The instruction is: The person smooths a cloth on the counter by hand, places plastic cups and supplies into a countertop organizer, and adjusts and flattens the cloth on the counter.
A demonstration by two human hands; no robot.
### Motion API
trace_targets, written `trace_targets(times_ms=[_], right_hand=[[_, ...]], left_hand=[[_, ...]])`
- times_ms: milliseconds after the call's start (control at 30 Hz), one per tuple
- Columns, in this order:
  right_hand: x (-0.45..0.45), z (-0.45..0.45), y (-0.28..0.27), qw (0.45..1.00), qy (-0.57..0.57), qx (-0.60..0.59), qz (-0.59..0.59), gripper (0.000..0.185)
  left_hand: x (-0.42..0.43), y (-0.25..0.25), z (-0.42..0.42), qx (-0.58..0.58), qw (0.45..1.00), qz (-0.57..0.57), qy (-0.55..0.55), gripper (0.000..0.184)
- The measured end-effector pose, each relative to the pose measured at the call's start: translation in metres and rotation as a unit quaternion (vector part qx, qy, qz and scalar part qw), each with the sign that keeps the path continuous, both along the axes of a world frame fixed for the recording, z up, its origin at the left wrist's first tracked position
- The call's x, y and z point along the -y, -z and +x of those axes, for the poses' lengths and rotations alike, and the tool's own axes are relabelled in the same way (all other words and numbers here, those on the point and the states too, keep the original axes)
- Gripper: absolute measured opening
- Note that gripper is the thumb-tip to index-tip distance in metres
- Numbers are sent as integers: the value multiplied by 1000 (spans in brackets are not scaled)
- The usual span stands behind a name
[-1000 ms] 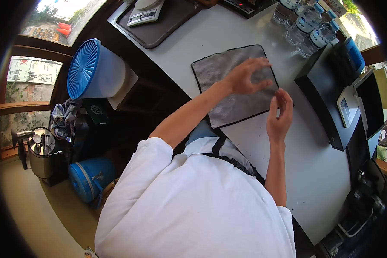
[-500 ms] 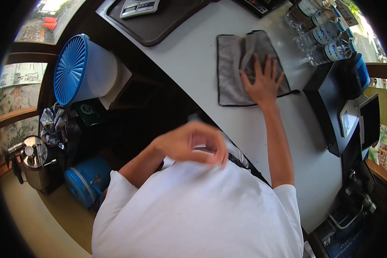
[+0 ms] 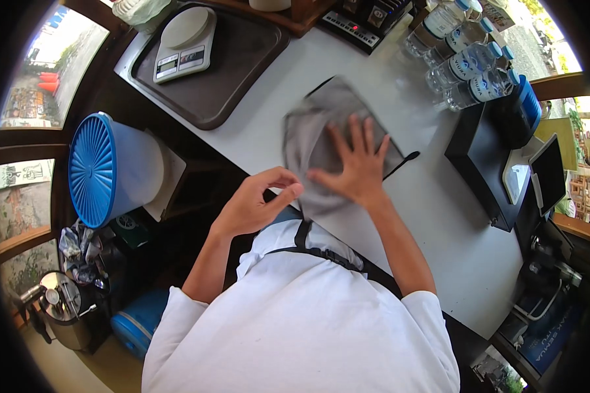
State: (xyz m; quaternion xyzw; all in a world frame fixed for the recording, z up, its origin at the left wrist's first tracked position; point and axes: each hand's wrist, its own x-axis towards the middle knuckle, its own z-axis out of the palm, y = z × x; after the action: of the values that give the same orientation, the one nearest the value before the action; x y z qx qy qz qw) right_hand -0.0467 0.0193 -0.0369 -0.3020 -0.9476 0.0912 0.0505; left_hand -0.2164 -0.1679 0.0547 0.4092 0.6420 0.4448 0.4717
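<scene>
A grey microfibre cloth (image 3: 311, 147) with dark edging lies rumpled and slightly blurred on the white countertop (image 3: 432, 216). My right hand (image 3: 357, 164) rests palm down on it, fingers spread. To the left, in front of my body near the counter's edge, my left hand (image 3: 252, 203) hovers with loosely curled fingers. A gap shows between its thumb and forefinger, and nothing is visible in it. The cloth's far right corner ends in a small dark loop (image 3: 411, 156).
A brown tray (image 3: 216, 108) bears a white kitchen scale (image 3: 193, 59). Several water bottles (image 3: 469, 65) stand at the back right beside a black stand (image 3: 482, 164). A blue-lidded tub (image 3: 134, 170) sits left of the counter. A black device (image 3: 351, 29) with a red light is at the back.
My right hand and the cloth have slid left and nearer my body, and the cloth has turned and bunched. My left hand has moved left and up. The view has shifted.
</scene>
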Motion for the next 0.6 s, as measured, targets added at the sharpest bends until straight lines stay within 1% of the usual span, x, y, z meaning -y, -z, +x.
trace_targets(times_ms=[67, 100, 200, 233, 333, 367, 400, 467, 533, 600], right_hand=[[3, 23, -8, 1000, -18, 11, -5, 117], [-6, 28, -10, 999, -32, 17, -6, 118], [-75, -2, -1, 990, 141, -8, 7, 118], [-85, -25, -2, 986, 168, -10, 6, 118], [-56, -63, 4, 999, 44, -15, 29, 118], [-38, -59, -4, 1000, -14, -5, 16, 116], [-29, -49, -5, 999, -30, 4, 11, 116], [-40, -23, -6, 997, -72, 16, 5, 116], [-72, -20, -9, 999, 40, 28, -7, 113], [-85, -53, 5, 992, 125, 24, 5, 111]], left_hand=[[4, 15, -19, -42, 995, 40, -76, 24], [8, 21, -26, -52, 992, 58, -100, 20], [13, 46, -37, 29, 974, 114, -191, 17], [10, 54, -38, 31, 966, 130, -222, 17], [5, 69, -43, 68, 937, 172, -296, 17], [7, 67, -47, 62, 932, 184, -304, 16], [14, 66, -50, 48, 932, 188, -308, 16], [26, 67, -57, 17, 926, 199, -320, 17], [37, 74, -60, 20, 919, 186, -346, 15], [41, 80, -62, 25, 915, 180, -359, 14]])
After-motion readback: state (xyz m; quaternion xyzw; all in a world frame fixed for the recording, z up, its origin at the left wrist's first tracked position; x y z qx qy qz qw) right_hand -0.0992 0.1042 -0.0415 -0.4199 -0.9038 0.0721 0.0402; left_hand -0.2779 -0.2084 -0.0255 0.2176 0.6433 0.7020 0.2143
